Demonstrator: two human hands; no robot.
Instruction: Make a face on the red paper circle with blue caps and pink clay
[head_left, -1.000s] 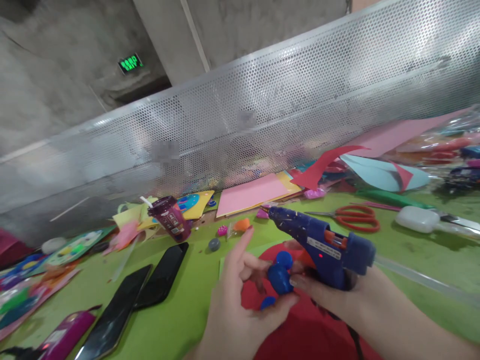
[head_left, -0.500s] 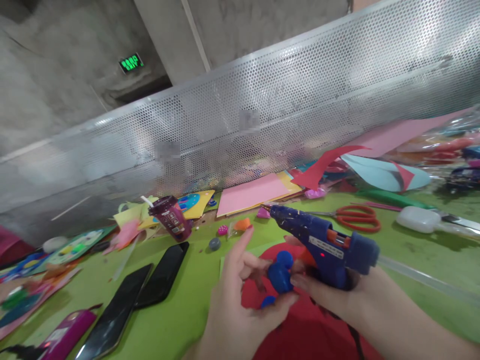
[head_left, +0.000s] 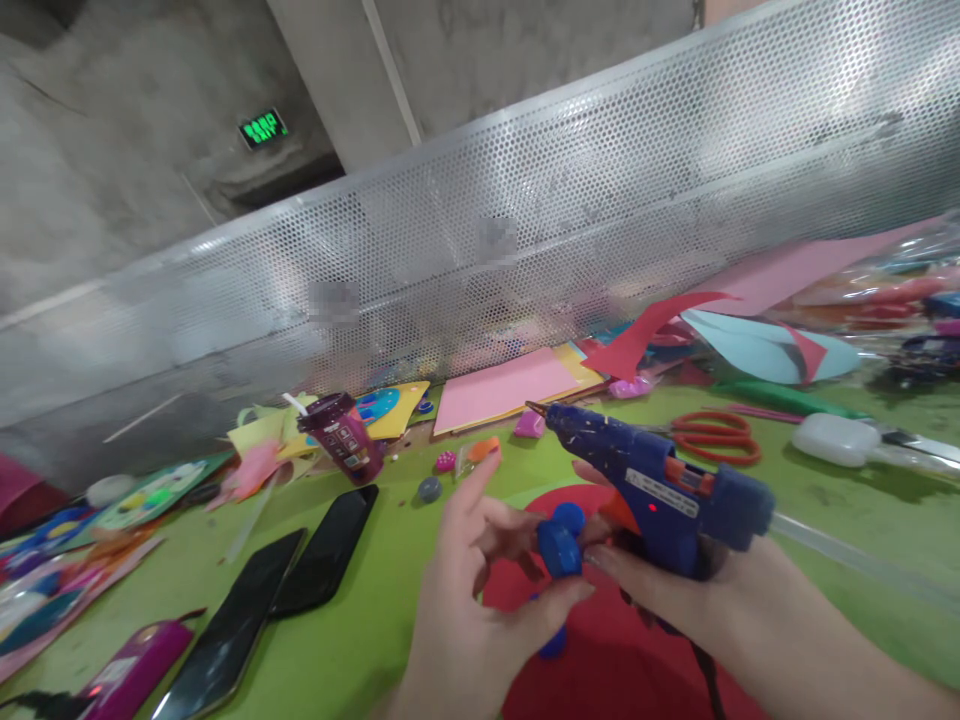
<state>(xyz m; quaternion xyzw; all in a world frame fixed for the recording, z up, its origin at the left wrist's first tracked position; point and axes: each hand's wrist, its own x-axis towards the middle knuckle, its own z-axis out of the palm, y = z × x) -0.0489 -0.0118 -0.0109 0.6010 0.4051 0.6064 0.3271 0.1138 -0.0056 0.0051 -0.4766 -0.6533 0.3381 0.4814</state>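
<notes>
My left hand [head_left: 480, 610] pinches a blue bottle cap [head_left: 559, 552] between thumb and fingertips, its index finger raised. Closed around the handle of a dark blue hot glue gun [head_left: 637, 465] is my right hand [head_left: 739, 600]. The gun's nozzle points up and left, its red light is lit, and a clear glue stick sticks out at the back. Fingertips of the right hand come close to the cap; whether they touch it I cannot tell. Behind the held cap is another blue cap [head_left: 570, 517]. A third blue cap [head_left: 553, 643] shows below the left thumb, over red round paper [head_left: 615, 670].
Two black phones [head_left: 326, 550] lie left of my hands, beside a magenta device [head_left: 142, 665]. Further back stand a purple cup [head_left: 346, 440] with a straw and sheets of pink paper [head_left: 502, 388]. Orange-handled scissors [head_left: 716, 438] lie to the right, near a white bottle [head_left: 836, 440].
The held bottle cap has turned in my left fingers and shows more of its side. My right hand and the glue gun have shifted slightly right. More of the lower cap shows.
</notes>
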